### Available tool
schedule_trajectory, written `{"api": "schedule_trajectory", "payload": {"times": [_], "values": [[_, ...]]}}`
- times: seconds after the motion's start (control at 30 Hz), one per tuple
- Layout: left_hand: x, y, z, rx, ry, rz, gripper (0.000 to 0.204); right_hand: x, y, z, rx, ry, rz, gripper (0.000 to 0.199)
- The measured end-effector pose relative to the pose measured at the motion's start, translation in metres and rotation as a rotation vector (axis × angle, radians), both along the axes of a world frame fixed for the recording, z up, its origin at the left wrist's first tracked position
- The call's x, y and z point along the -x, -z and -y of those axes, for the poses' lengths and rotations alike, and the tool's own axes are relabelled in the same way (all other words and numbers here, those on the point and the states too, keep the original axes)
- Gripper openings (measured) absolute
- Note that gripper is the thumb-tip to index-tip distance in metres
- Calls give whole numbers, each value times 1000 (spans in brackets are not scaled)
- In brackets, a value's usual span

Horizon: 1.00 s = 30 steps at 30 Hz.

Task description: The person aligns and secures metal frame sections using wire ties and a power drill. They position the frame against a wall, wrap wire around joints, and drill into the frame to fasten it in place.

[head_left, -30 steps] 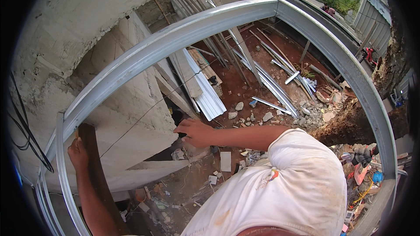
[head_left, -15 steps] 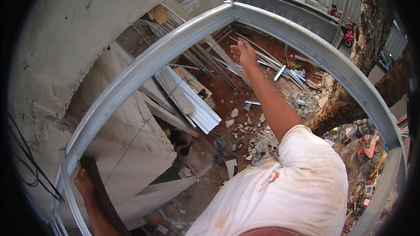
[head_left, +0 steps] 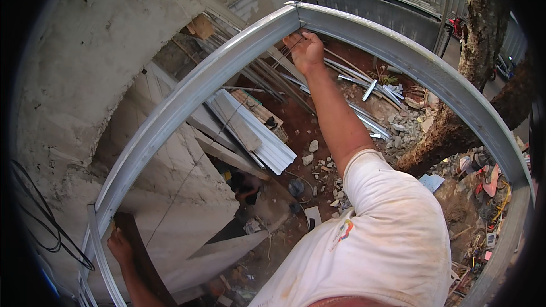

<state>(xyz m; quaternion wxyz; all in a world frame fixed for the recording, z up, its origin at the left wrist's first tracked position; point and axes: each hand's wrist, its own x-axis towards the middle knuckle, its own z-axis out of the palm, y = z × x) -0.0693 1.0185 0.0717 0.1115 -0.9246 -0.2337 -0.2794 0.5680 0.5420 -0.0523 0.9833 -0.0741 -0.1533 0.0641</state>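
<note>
A silver metal channel frame spans the view, its two long bars meeting in a corner at the top. Just below that corner my right hand is raised, thumb apart from the fingers, by a thin dark wire that runs down to the lower left. Whether the fingers touch the wire is unclear. At lower left my left hand is closed beside a dark brown board, near the frame's left end. A small yellowish bit shows above its fingers; what it grips is too small to tell.
Far below lie corrugated metal sheets, metal lengths and rubble. A rough concrete wall rises at left, with black cables hanging by it. A tree trunk stands at right. Someone crouches below.
My right hand has moved up and left to the frame's corner. My left hand stays closed by the board. The whole view has shifted slightly.
</note>
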Motion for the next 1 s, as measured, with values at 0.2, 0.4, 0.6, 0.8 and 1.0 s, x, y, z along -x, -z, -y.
{"api": "schedule_trajectory", "payload": {"times": [0.2,0.4,0.6,0.8,1.0], "values": [[-1,-1,2,-26,7,-6,35,-5,6,-6,27,102,27,28],[-8,1,12,-110,82,71,35,7,18,12,220,176,5,44],[5,1,-10,-52,25,-13,36,-6,37,59,307,371,42,53],[5,2,-10,-32,21,-13,37,-5,24,59,215,329,203,49],[-1,1,-3,-37,14,29,35,-3,11,38,131,454,71,59]]}}
